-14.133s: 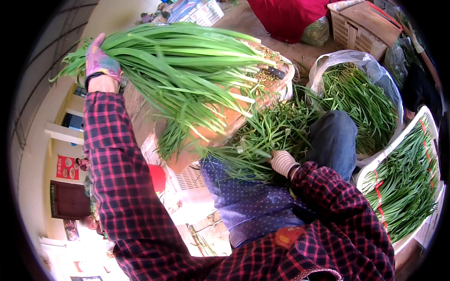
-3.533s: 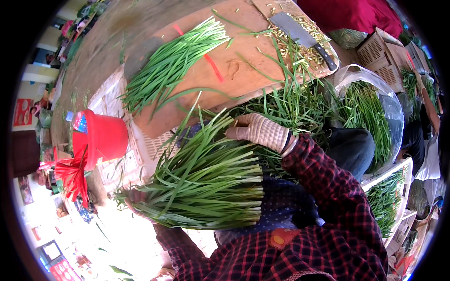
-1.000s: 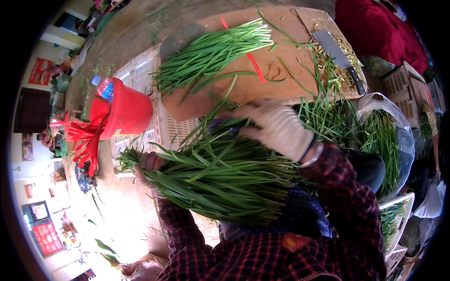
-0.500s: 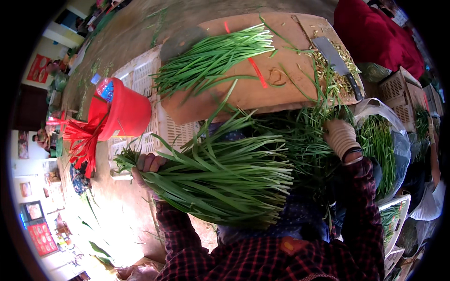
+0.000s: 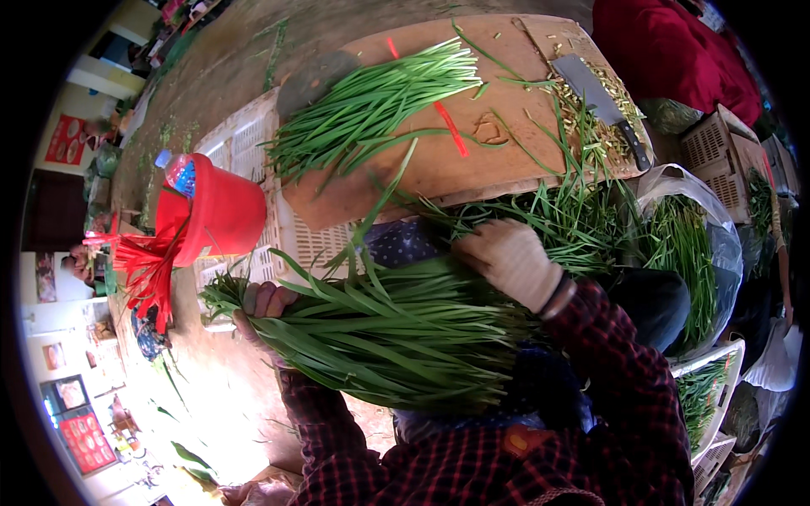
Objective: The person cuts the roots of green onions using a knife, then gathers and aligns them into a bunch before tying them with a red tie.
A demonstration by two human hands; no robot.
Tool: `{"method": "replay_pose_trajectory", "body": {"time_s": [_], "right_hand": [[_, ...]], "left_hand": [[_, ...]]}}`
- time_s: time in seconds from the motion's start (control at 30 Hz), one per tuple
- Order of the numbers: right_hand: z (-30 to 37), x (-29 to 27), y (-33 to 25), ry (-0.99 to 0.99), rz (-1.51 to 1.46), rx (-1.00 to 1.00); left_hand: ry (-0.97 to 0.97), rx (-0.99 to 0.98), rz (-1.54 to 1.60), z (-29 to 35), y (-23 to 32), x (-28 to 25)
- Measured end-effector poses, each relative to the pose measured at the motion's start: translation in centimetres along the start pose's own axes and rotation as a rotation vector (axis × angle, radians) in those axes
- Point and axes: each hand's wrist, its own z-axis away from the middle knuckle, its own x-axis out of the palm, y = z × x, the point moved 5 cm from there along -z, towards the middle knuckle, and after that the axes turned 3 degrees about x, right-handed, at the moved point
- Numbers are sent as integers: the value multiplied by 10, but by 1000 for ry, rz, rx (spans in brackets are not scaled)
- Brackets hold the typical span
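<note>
A thick bunch of garlic chives (image 5: 388, 337) lies across my lap, leaf tips to the left and pale cut ends to the right. My left hand (image 5: 266, 305) is closed round its leafy end. At the bunch's upper right side is my right hand (image 5: 506, 260), in a pale knitted glove, its fingers curled down over garlic chive leaves; the fingertips are partly hidden. Behind that hand spreads a pile of loose chives (image 5: 582, 228). On the brown board (image 5: 405, 190) rests another neat bunch of chives (image 5: 384, 101), with a red tie strip (image 5: 450, 129) beside it.
A cleaver (image 5: 595, 94) lies among trimmed bits at the board's right. To the left, a red bucket (image 5: 226, 207) with red strips (image 5: 152, 261) and a bottle (image 5: 179, 173) stands on a white crate (image 5: 253, 139). A plastic bag (image 5: 726, 244) of chives sits right.
My right hand has moved left from the loose pile to the upper right side of the held bunch. My left hand keeps its hold in nearly the same place.
</note>
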Motion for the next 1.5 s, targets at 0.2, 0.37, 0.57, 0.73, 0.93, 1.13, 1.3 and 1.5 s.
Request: {"method": "replay_pose_trajectory", "body": {"time_s": [0.2, 0.37, 0.57, 0.73, 0.93, 1.13, 1.3, 1.5], "right_hand": [[83, -8, 98, -361, 152, 539], [125, -32, 145, -510, 561, 644], [-15, -99, 40, 235, 48, 71], [-100, -92, -37, -21, -838, -224], [-9, -16, -7, -456, -1576, 84], [102, -18, -3, -250, -2240, 426], [115, -30, -4, 23, -2309, 453], [158, 15, 53, 76, -2072, 634]], "left_hand": [[-154, -212, 437, -21, -6, 44], [21, -157, 197, -28, -9, 38], [-510, -393, 504, -64, -5, 159], [-635, -381, 390, -69, -14, 269], [-507, -256, 145, -96, 30, 326], [-474, -189, -98, -132, 15, 345], [-321, -184, -258, -158, 16, 367], [-272, -105, -310, -203, 30, 366]]}}
